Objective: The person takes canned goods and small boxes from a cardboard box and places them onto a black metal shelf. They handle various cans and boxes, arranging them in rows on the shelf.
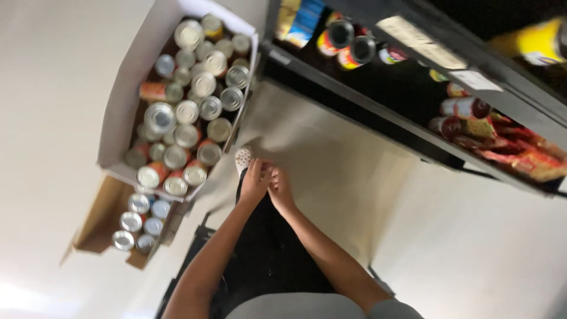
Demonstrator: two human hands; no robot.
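Down at the far left, a small brown carton [97,221] lies open on the pale floor [47,118], with a few silver-topped tins in it. Just above it a larger white box [121,97] is packed with tins [195,112], mostly seen as round metal lids, some with orange-red sides. Nearer the middle, the left hand [254,183] and the right hand [280,190] meet, touching each other above a white shoe [243,158]; both look empty, fingers curled together, though blur hides the fingertips. To the right runs a dark shelf [354,94] bearing pale rectangular labels [407,32], cans lying on their sides, and red-and-yellow packets [520,153]. A yellow can [534,42] is cut off at the top right edge.
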